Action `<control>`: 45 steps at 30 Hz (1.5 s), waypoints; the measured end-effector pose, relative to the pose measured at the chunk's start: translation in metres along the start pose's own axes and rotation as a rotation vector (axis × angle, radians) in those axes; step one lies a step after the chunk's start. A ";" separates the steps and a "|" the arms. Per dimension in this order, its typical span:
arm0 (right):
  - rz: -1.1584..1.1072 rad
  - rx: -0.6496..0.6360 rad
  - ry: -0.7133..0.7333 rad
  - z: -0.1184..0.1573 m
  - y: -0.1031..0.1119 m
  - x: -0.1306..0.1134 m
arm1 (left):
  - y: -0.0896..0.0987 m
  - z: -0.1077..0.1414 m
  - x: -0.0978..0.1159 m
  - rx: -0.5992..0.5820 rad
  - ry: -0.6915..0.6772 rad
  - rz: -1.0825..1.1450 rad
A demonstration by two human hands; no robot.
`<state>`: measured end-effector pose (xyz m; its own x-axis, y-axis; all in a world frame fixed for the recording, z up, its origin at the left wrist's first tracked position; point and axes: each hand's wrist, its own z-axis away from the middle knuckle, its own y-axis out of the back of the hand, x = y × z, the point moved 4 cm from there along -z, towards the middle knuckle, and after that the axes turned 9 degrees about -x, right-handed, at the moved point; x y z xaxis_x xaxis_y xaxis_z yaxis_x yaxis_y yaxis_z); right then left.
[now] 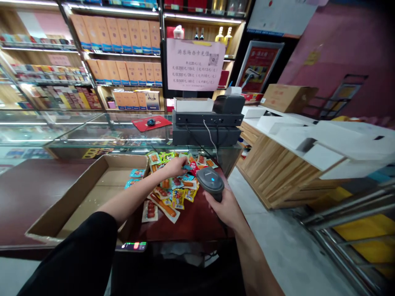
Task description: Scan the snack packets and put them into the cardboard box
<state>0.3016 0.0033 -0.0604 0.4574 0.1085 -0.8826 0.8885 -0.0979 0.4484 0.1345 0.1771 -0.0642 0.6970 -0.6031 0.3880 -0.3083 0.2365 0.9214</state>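
And here's the left hand (pixel 177 166) over the snack packets (pixel 178 198), fingertips down among wrappers, whether pinching one I can't tell, right hand (pixel 227 209) wrapped round the scanner (pixel 210 179), its head just beside the pile, cardboard box (pixel 91 193) lying left.

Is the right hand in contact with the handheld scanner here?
Touching. The head view shows the right hand wrapped around the handle of the handheld scanner, just below its wide head.

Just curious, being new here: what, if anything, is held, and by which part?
The right hand grips the scanner by its handle; the left hand is at the snack packets, any hold unclear.
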 end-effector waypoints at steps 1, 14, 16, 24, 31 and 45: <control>0.005 -0.028 0.007 -0.003 -0.005 -0.002 | 0.009 0.008 -0.009 0.041 0.032 0.088; -0.025 -0.264 0.069 -0.025 -0.084 -0.043 | 0.042 0.119 -0.092 0.224 0.284 1.323; -0.039 -0.293 0.058 -0.024 -0.092 -0.045 | 0.035 0.126 -0.098 0.241 0.276 1.371; -0.040 -0.231 0.069 -0.024 -0.109 -0.039 | 0.015 0.126 -0.112 0.250 0.311 1.331; 0.018 -0.241 0.037 -0.029 -0.113 -0.038 | 0.025 0.130 -0.112 0.270 0.313 1.328; 0.058 -0.265 0.082 -0.030 -0.117 -0.042 | 0.016 0.127 -0.117 0.249 0.266 1.327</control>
<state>0.1797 0.0398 -0.0713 0.4995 0.1911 -0.8450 0.8348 0.1543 0.5284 -0.0349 0.1549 -0.0973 -0.1156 0.1351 0.9841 -0.9210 0.3564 -0.1571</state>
